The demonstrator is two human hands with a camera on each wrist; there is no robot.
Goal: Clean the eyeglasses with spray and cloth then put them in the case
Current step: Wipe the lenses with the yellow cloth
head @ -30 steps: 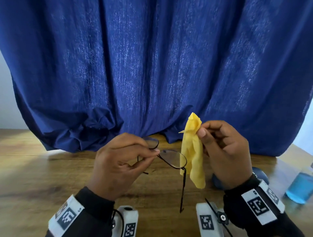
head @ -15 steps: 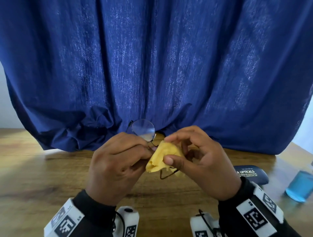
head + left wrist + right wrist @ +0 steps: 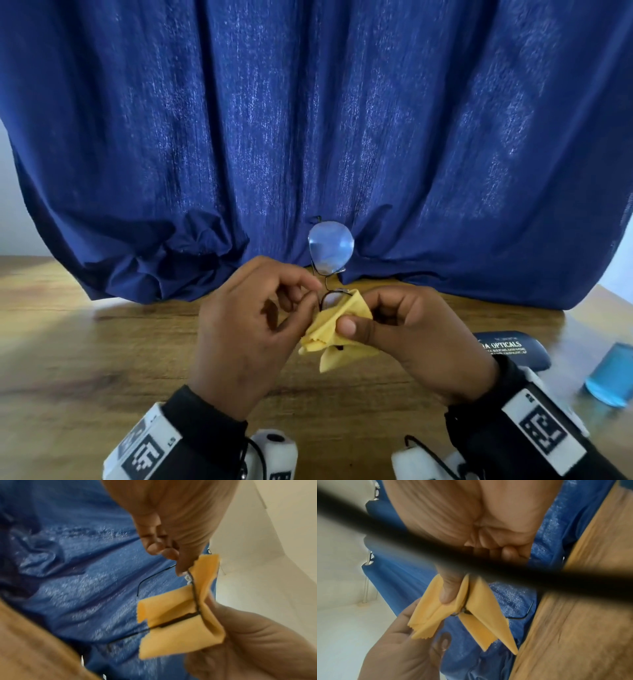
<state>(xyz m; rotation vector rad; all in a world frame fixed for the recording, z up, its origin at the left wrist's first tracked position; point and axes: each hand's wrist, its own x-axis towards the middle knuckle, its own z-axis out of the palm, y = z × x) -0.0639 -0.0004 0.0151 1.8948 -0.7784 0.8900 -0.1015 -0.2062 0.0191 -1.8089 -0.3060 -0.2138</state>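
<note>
I'm in the wiping step: my right hand (image 3: 411,339) has the yellow cleaning cloth (image 3: 337,330) folded over the lower lens of the eyeglasses (image 3: 330,250), thumb on the near face and the other fingers curled behind, so the lens is pinched through the fabric. My left hand (image 3: 246,329) steadies the frame, its fingers (image 3: 310,298) and thumb closed on the thin dark rim close to the bridge. The glasses are held up off the wooden bench (image 3: 102,359), turned on end, so the bare lens stands above both hands against the blue curtain (image 3: 308,120). From the left wrist camera one temple arm (image 3: 154,574) juts free toward the curtain, and the cloth (image 3: 176,626) wraps the rim on both sides; the right wrist view shows the same fold (image 3: 471,605), partly crossed by a blurred dark strap.

I judge the next move is to rub the covered lens with a small pinch-and-slide, then shift the cloth to the upper lens, keeping the left grip light so the wire frame doesn't bend. The dark glasses case (image 3: 510,347) lies shut on the bench to my right, with the blue spray bottle (image 3: 613,377) beyond it, both well clear of my hands.

Both wrists are raised, palms turned inward toward each other.
</note>
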